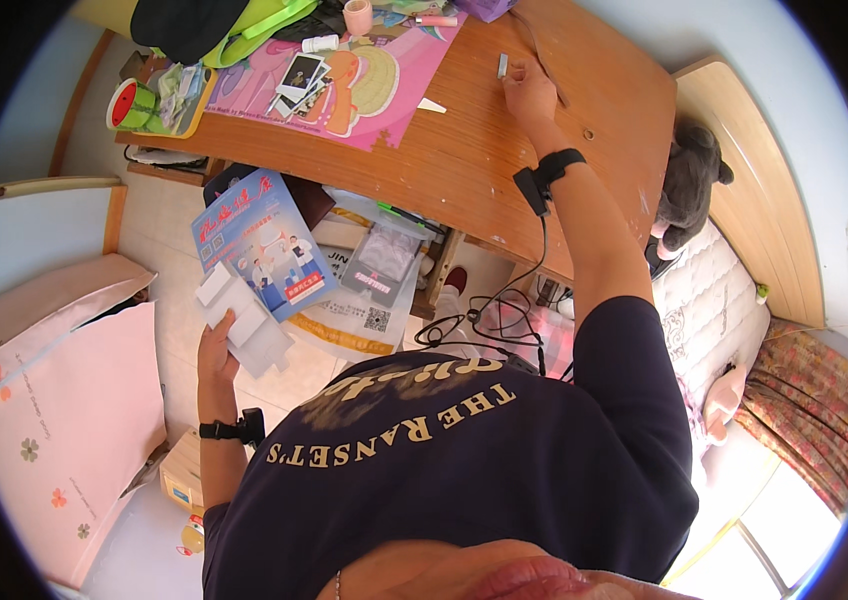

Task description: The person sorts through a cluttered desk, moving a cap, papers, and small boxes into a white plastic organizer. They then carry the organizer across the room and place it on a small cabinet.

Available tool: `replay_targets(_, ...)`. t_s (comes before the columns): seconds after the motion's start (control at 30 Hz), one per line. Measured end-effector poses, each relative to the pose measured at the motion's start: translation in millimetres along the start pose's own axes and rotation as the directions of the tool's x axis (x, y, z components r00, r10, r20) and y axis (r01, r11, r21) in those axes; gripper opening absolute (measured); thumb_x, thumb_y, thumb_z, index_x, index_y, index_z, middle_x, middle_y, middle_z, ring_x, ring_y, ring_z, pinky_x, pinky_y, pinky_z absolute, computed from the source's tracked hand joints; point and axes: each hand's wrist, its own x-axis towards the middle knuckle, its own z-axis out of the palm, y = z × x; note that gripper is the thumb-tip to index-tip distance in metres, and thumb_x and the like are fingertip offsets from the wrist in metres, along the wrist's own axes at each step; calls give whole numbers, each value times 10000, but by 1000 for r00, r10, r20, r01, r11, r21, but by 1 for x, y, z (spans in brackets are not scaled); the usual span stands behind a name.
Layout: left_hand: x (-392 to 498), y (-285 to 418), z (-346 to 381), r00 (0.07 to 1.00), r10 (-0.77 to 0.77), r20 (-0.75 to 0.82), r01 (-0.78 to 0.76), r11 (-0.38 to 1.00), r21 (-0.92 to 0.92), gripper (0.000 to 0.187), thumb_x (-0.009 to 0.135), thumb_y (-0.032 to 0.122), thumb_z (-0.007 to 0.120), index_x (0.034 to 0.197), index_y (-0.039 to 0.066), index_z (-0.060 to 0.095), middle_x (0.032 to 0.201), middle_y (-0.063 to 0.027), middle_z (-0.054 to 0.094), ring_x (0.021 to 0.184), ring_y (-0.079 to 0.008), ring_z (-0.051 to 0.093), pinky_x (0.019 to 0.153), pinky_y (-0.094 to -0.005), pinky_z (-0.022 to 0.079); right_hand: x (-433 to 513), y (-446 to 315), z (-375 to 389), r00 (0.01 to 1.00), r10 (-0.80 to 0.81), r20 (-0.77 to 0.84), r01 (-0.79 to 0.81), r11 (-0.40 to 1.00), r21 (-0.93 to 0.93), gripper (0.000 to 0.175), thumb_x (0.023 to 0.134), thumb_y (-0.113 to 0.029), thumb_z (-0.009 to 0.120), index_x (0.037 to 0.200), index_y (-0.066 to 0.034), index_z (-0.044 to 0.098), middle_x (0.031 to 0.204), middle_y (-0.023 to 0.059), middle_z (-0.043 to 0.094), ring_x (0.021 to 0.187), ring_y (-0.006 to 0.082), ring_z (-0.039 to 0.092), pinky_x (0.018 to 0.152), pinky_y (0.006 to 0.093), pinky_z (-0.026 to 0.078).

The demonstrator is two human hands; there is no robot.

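Observation:
My left hand [220, 346] grips an unfolded white cardboard box [248, 319], thumb on top, over the floor left of my body. A blue magazine [266, 240] with printed figures lies behind the cardboard; whether my fingers hold it too is hidden. Across the wooden desk [604, 180] reaches my right hand [529, 88], its fingers bunched against the desktop. At its fingertips is a small grey piece [503, 66]; I cannot tell if they pinch it or only touch it. Beside that hand runs a thin brown strip [544, 64]. A small ring [588, 134] lies nearer to me.
A pink jigsaw puzzle [386, 131] bears photo cards [300, 79] and a white bottle [320, 43]. A yellow-rimmed tray [203, 112] stands at the desk's left edge. Below is an open drawer [439, 274] with packages. Black cables [491, 315] hang before my body.

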Motion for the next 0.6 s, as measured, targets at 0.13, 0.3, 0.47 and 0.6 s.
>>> replay_targets(0.13, 24, 4, 20, 999, 1, 47, -3, 998, 58, 439, 906, 138, 593, 1299, 15, 440, 1199, -95, 571, 1104, -226, 559, 936, -370, 470, 26, 2, 17, 997, -47, -59, 30, 967, -253, 342, 810, -197, 679, 1116, -76, 589, 945, 124, 681, 847, 277, 647, 699, 420, 524)
replay_targets(0.3, 27, 24, 43, 998, 69, 15, -70, 986, 154, 410, 893, 145, 621, 1250, -5, 487, 1168, -99, 590, 1061, -219, 582, 895, -355, 485, 59, 19, 19, 993, -104, 51, 114, 951, -286, 427, 790, -238, 681, 1172, -86, 561, 1046, 169, 654, 887, 341, 635, 778, 454, 502)
replay_targets(0.47, -7, 41, 58, 995, 97, 21, -98, 995, 29, 386, 905, 138, 602, 1251, 11, 490, 1150, -85, 599, 1020, -198, 600, 862, -342, 505, 49, -36, 1, 999, 0, 43, 11, 964, -266, 752, 797, -137, 654, 1437, -190, 262, 946, 238, 656, 889, 393, 640, 725, 464, 512)
replay_targets(0.6, -16, 44, 34, 992, 99, 83, -97, 995, -34, 399, 931, 125, 544, 1301, 28, 427, 1159, -110, 587, 1043, -239, 598, 881, -383, 515, 39, -36, -3, 998, -59, 31, 62, 991, -118, 762, 776, -158, 660, 1430, -234, 277, 917, 230, 656, 866, 407, 633, 716, 476, 505)
